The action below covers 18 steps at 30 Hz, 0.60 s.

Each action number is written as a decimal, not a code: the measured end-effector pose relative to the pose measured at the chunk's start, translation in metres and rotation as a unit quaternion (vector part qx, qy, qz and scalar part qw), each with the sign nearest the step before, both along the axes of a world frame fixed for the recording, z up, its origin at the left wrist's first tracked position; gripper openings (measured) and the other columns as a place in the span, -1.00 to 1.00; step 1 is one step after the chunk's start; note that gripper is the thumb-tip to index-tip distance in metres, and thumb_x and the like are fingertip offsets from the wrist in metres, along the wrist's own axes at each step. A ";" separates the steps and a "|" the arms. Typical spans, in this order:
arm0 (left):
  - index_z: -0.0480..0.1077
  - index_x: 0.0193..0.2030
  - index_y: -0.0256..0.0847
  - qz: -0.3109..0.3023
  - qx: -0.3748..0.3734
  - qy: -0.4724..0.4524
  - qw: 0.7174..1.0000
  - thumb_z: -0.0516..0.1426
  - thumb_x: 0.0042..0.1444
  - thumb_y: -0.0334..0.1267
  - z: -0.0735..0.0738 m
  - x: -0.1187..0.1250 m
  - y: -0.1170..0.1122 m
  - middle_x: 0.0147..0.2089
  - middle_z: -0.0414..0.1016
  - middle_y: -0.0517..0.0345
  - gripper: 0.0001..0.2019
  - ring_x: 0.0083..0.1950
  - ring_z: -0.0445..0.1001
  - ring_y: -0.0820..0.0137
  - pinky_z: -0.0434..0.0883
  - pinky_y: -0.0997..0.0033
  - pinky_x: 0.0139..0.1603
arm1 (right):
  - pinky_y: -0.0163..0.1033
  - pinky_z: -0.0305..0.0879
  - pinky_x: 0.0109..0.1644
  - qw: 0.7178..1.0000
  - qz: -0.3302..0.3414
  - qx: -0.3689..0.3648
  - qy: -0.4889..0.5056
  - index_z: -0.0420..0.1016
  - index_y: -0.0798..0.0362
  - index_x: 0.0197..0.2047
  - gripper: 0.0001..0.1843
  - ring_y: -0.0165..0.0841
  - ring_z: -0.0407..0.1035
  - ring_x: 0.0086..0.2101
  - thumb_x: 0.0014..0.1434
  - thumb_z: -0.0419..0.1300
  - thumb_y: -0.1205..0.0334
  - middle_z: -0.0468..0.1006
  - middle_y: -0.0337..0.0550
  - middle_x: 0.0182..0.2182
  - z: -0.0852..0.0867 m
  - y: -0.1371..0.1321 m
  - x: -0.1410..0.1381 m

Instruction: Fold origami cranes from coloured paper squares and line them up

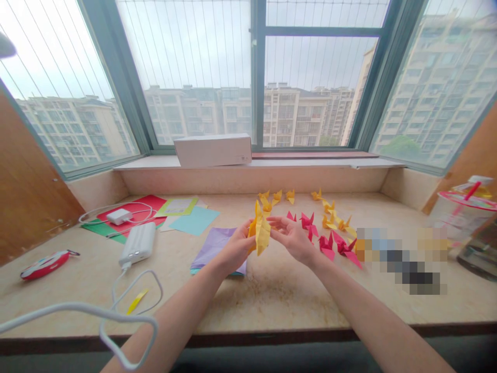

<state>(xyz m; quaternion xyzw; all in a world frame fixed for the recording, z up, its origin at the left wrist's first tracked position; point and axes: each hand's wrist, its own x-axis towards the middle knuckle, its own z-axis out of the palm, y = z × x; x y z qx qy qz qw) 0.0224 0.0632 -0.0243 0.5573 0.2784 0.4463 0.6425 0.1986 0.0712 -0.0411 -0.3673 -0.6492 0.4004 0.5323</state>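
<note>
A partly folded yellow paper piece (261,231) is held up over the stone counter between both hands. My left hand (234,250) pinches its left side. My right hand (293,238) grips its right side with the fingertips, the other fingers spread. Behind the hands stand several folded paper cranes: yellow and orange ones (277,197) in a row at the back, pink and red ones (328,242) just right of my right hand. A purple sheet (214,243) lies flat under my left hand.
Coloured paper sheets (192,219) lie at back left with a white charger (119,216). A white power bank (138,243) and its looping cable (116,311) lie at left. A red tape measure (45,264) is far left, a plastic cup (464,215) far right, a white box (213,150) on the sill.
</note>
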 end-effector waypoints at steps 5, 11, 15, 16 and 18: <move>0.41 -0.06 -0.21 -0.005 0.039 0.030 0.999 0.27 0.00 -0.20 -0.004 -0.001 0.003 -0.43 0.43 0.24 -0.66 -0.43 0.36 0.51 0.25 0.54 -0.38 | -0.16 0.49 -0.20 1.000 -0.009 0.004 0.009 0.58 0.07 -0.13 -0.64 -0.27 0.55 -0.30 0.09 0.31 0.01 0.67 -0.07 -0.27 0.008 -0.006 -0.004; 0.43 -0.07 -0.18 0.027 0.054 0.056 0.997 0.26 0.01 -0.19 -0.011 -0.002 0.008 -0.43 0.46 0.23 -0.68 -0.43 0.37 0.48 0.27 0.51 -0.38 | -0.12 0.46 -0.12 0.993 -0.081 0.072 -0.043 0.62 0.07 -0.24 -0.75 -0.23 0.55 -0.26 0.10 0.30 0.07 0.67 -0.09 -0.31 0.010 -0.011 -0.004; 0.43 -0.06 -0.16 0.041 0.067 0.046 0.996 0.29 -0.01 -0.19 -0.011 0.001 0.008 -0.35 0.51 0.20 -0.66 -0.35 0.43 0.44 0.31 0.50 -0.32 | -0.12 0.44 -0.12 0.984 -0.097 0.132 -0.066 0.59 0.03 -0.24 -0.84 -0.25 0.51 -0.25 0.15 0.28 0.14 0.63 -0.13 -0.31 0.007 -0.011 -0.004; 0.43 -0.05 -0.16 0.046 0.076 0.042 0.995 0.29 0.00 -0.19 -0.010 0.001 0.009 -0.29 0.53 0.16 -0.65 -0.29 0.45 0.41 0.33 0.49 -0.27 | -0.11 0.43 -0.10 0.979 -0.107 0.160 -0.072 0.58 0.01 -0.23 -0.85 -0.25 0.50 -0.23 0.16 0.27 0.15 0.62 -0.12 -0.29 0.007 -0.011 -0.003; 0.41 -0.01 -0.16 0.066 0.092 0.029 0.993 0.27 0.03 -0.19 -0.009 0.001 0.010 -0.15 0.53 0.09 -0.64 -0.12 0.47 0.35 0.36 0.44 -0.14 | -0.07 0.40 -0.02 0.960 -0.142 0.223 -0.090 0.57 -0.02 -0.21 -0.89 -0.23 0.47 -0.17 0.20 0.24 0.18 0.59 -0.11 -0.24 0.008 -0.012 -0.001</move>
